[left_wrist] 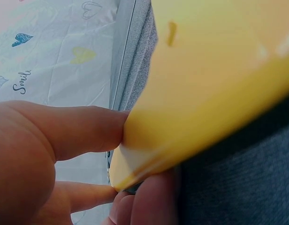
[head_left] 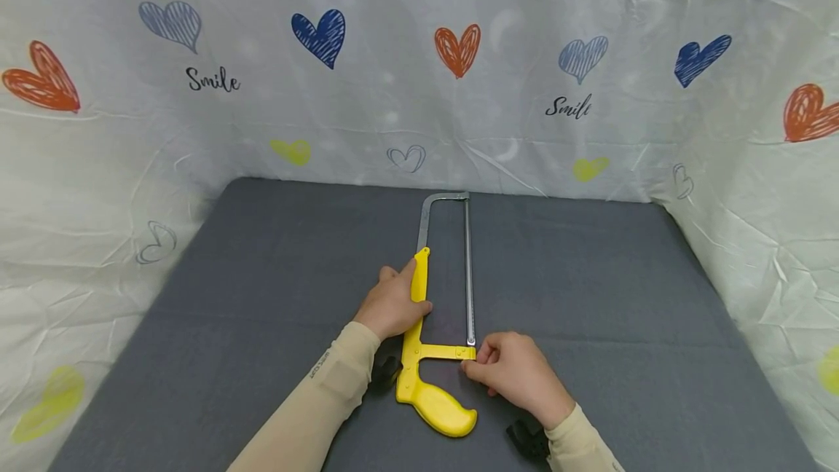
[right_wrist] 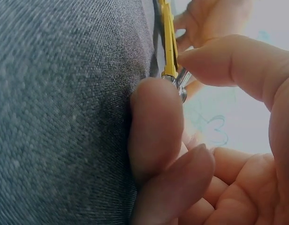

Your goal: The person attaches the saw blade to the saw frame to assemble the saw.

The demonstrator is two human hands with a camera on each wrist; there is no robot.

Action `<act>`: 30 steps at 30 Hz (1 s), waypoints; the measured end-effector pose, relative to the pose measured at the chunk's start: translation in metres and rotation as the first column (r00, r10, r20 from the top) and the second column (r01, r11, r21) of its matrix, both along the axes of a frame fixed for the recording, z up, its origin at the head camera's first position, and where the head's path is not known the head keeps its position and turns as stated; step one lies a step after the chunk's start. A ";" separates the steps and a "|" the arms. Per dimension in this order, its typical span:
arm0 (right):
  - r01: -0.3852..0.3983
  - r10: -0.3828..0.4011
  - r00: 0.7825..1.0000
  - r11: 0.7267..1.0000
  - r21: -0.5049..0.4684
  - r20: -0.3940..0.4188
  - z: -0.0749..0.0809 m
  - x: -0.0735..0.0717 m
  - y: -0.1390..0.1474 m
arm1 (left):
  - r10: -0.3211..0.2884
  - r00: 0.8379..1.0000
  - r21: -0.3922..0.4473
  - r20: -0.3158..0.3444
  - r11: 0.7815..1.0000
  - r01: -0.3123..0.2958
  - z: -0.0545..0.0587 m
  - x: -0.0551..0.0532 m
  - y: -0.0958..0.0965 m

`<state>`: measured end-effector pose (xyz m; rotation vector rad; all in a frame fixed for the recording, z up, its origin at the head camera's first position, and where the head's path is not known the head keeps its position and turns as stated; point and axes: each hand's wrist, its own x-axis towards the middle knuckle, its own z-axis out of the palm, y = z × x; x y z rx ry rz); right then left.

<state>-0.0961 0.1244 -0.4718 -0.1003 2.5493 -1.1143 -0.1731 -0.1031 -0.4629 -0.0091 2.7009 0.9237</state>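
A hacksaw (head_left: 438,408) with a yellow handle and a silver frame lies on the dark grey cloth, its handle toward me. Its blade (head_left: 468,275) runs along the right side, up to the frame's far end. My left hand (head_left: 390,304) grips the yellow back of the frame, thumb on the inner side. At the right end of the yellow crossbar (head_left: 446,352), my right hand (head_left: 518,370) pinches a small shiny metal wing nut (right_wrist: 183,82) between thumb and index finger. The fingers partly cover the nut.
Grey cloth (head_left: 262,275) covers the table. White sheeting (head_left: 393,108) printed with hearts and "Smile" stands along the back and both sides. The hacksaw's far end lies close to the back sheeting.
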 end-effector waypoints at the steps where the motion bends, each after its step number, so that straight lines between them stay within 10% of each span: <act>1: 0.000 0.000 1.000 1.000 -0.002 0.002 0.000 0.000 0.000 | -0.001 1.000 0.000 -0.001 1.000 0.001 0.000 0.000 0.000; 30: 0.009 -0.009 0.999 1.000 -0.028 0.033 0.002 0.000 0.002 | 0.002 1.000 -0.003 0.003 1.000 -0.002 0.002 0.000 0.001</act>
